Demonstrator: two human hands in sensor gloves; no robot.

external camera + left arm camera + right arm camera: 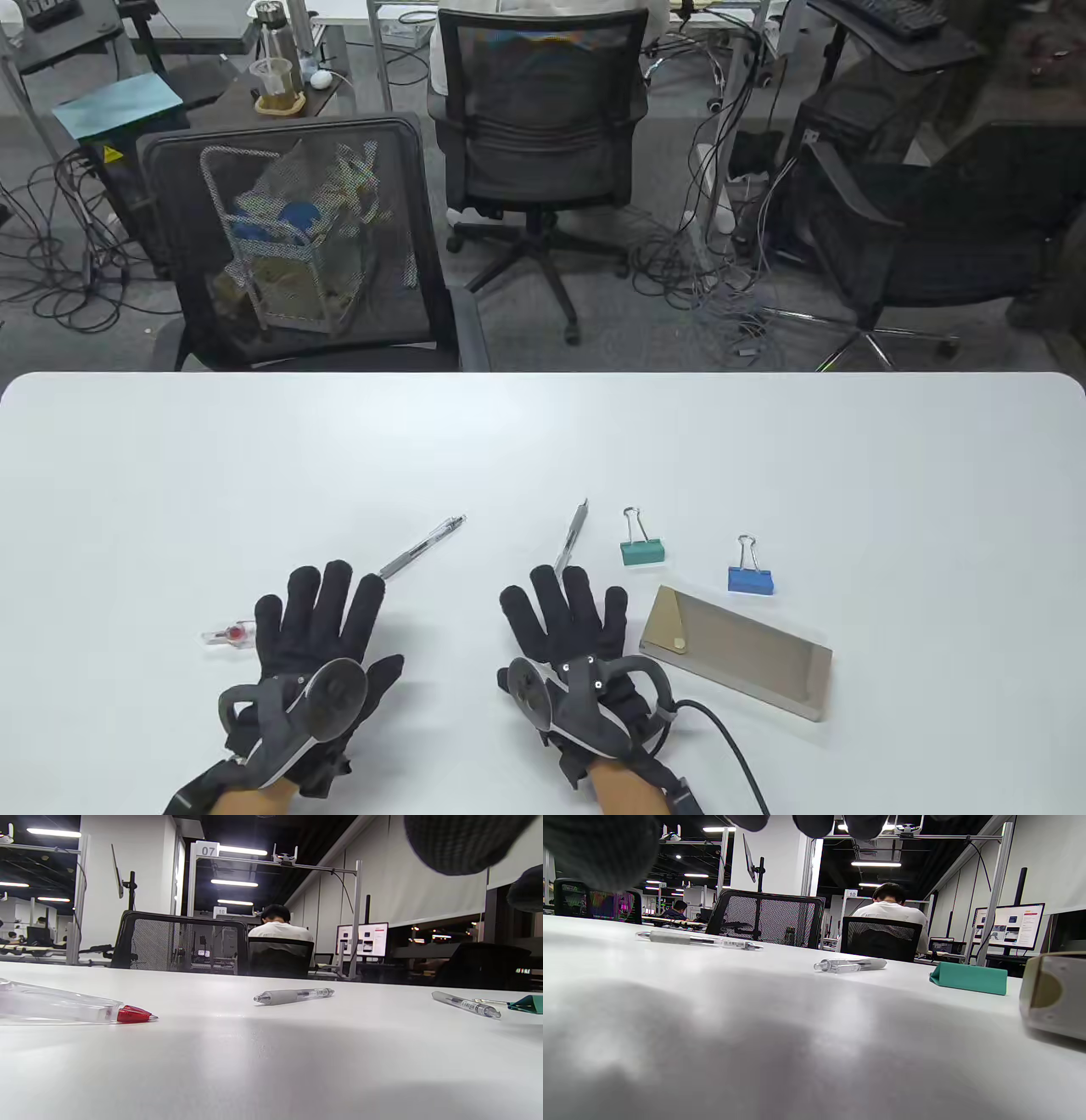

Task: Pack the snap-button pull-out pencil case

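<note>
Flat on smooth white desk (543,441): left hand (318,632) and right hand (568,628), knit-gloved, fingers spread, holding nothing; slim tan rectangular pencil case (736,652) just right of right hand; clear plastic pens (422,547) beyond fingertips.

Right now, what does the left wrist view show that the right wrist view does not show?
Only the left wrist view shows the red-tipped pen lying at its left edge. Only the right wrist view shows the pencil case, a corner of it at the right edge. Both show the two clear pens, the left pen and the right pen, and the green binder clip on the white table.
</note>
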